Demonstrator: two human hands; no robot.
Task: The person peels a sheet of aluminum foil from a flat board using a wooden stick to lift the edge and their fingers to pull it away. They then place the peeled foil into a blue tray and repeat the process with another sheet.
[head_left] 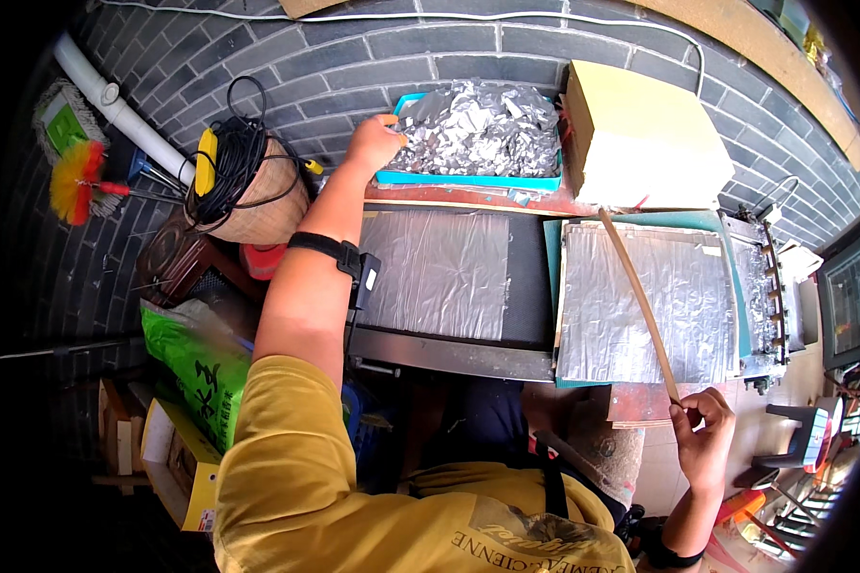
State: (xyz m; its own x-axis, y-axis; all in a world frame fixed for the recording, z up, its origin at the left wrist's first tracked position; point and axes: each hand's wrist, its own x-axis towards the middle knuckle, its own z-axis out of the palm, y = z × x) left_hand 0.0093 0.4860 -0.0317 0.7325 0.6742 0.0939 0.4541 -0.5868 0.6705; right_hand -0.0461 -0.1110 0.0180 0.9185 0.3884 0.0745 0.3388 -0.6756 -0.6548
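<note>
My left hand (374, 145) reaches to the left end of a blue tray (478, 180) heaped with crumpled silver foil scraps (483, 129). Its thumb and a finger are apart at the edge of the heap; the other fingers are partly hidden. Between the thumb and fingers of my right hand (703, 435) is the near end of a thin wooden strip (637, 291). That strip slants across a stack of silver foil sheets (602, 325), its far end near the cream block. A single foil sheet (440, 272) lies flat on the dark surface to the left.
A large cream block (640, 134) stands right of the tray against the grey brick wall. At left are a round wooden container (268, 201) with coiled black cable (234, 172) and a green bag (196, 372). A metal rail (449, 351) edges the bench.
</note>
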